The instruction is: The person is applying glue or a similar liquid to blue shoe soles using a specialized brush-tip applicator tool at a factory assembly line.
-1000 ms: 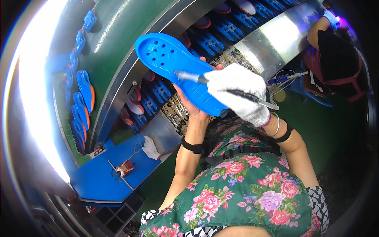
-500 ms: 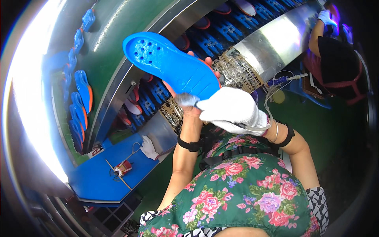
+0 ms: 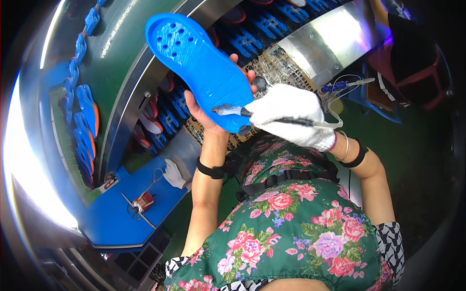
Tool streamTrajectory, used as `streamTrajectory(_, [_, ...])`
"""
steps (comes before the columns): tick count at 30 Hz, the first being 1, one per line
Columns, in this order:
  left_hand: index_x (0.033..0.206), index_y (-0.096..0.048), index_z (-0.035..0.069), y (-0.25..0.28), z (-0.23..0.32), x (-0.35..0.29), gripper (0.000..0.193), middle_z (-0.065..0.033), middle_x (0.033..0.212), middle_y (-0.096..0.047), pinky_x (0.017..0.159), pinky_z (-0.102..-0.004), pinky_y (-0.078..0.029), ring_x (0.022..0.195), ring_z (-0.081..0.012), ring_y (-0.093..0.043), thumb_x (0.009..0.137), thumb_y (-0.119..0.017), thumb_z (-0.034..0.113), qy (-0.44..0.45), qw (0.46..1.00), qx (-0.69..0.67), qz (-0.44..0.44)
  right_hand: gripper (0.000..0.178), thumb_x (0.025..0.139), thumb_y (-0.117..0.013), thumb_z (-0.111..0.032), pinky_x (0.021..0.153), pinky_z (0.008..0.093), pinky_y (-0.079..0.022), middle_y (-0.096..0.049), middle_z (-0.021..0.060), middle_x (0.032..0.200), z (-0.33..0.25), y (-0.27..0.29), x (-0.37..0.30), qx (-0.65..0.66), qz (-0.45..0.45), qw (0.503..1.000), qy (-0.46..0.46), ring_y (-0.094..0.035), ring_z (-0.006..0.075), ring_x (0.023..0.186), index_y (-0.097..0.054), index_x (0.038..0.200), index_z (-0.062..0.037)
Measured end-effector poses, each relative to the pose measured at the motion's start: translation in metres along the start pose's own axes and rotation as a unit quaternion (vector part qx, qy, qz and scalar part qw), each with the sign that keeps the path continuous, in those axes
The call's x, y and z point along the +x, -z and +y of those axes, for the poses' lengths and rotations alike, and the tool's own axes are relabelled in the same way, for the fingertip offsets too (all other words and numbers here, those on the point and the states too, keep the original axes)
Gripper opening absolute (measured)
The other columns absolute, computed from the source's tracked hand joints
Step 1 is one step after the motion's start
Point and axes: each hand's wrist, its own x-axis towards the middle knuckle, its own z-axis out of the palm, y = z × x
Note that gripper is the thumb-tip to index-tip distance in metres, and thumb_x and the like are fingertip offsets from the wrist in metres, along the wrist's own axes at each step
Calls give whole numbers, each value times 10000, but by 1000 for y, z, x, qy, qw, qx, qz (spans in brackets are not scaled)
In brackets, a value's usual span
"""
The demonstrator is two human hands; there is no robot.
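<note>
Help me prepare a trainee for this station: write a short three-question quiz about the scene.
1. Which hand holds the brush?
2. True or false: the left hand is bare.
3. Where is the blue sole perforated? A: at the end nearer the brush; B: in its middle; C: at the end farther from the brush.

Key:
1. The right hand.
2. True; only the right one is gloved.
3. C.

Up on the left hand (image 3: 206, 120) sits the sole (image 3: 208, 72), over its near end the brush (image 3: 228, 110) in the right hand (image 3: 286, 114), cardboard (image 3: 293, 72) behind, more soles (image 3: 88, 112) away left, table (image 3: 111, 213) lower left, glove (image 3: 174, 174) at its right edge
</note>
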Motion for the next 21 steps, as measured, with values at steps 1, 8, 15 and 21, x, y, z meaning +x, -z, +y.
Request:
streamTrajectory(1, [1561,-295,86,5,4,1,1137,-185,1465,-464,1008,-569,-486,1256,-428,-497,736,-730,736,20,999,34,26,190,789,-810,-81,730,353,-565,-767,73,1010,-2,-1,-3,-53,-32,996,57,-710,232,841,-788,974,-120])
streamTrajectory(8, [1578,-210,35,10,12,-3,1144,-262,1508,-395,952,-572,-562,1210,-489,-564,788,-663,728,60,997,57,8,115,782,-816,-44,735,331,-575,-770,97,934,-8,-2,-10,156,-33,984,-80,-727,203,825,-777,886,-76])
streamTrajectory(15, [1593,-140,25,5,23,11,1148,-271,1540,-328,899,-588,-596,1216,-504,-557,808,-676,668,132,990,32,-44,293,812,-791,-114,682,344,-570,-753,87,1087,-10,-5,-18,-106,-102,981,130,-706,258,854,-757,1102,-125])
streamTrajectory(21, [1579,-167,-7,-1,22,5,1158,-289,1510,-350,847,-546,-630,1181,-494,-578,781,-707,636,166,984,33,-64,198,770,-806,-79,742,349,-558,-774,105,1014,-24,5,-12,42,-112,993,22,-722,242,826,-795,968,-96])
